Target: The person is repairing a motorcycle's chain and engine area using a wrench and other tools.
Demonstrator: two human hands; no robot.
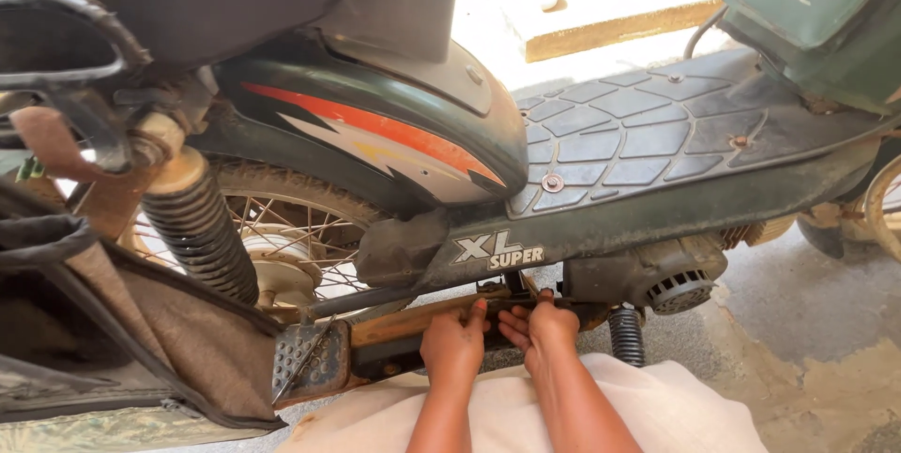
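Moped (601, 162) underside frame tightly crowds both hands (497, 336) pressed beside the footrest (310, 359).

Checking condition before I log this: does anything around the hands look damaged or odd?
Yes. The bar that both hands grip under the moped, left hand and right hand, is rusty orange, and the footrest plate beside it looks worn and tilted.

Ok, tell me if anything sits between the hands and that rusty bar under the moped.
Nothing visible does. The left hand and right hand already have their fingers on the rusty bar below the dark side panel; the footrest plate lies off to the side.
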